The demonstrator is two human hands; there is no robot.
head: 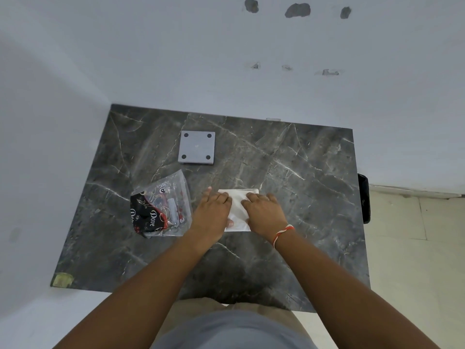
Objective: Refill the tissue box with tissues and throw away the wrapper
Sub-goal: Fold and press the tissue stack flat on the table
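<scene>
Nearest the camera, your grey shirt and both bare forearms are reaching forward over the dark marbled tabletop [302,172], which is sitting in a corner of white walls. Your left hand [212,212] is lying flat with its fingers spread on the left part of a white stack of tissues [239,210], and your right hand [264,210] is lying flat on its right part, so both hands are pressing down on the stack rather than closing around it; your left thumb is showing at the stack's near edge. A red and white thread band [283,234] is circling your right wrist. The stack is resting on the tabletop near its middle, its far edge showing beyond your fingertips. Just beside your left hand, to the left, the clear plastic wrapper [161,207] with black and red "Dove" print is lying crumpled and open on the tabletop, apart from the tissues. Farther back, well apart from the stack, a square grey tissue box [196,147] is sitting with four dark round feet facing up, so it is resting upside down. At the tabletop's right edge a dark object is showing partly, too cut off to name, and beyond it pale floor tiles are running along the wall.
</scene>
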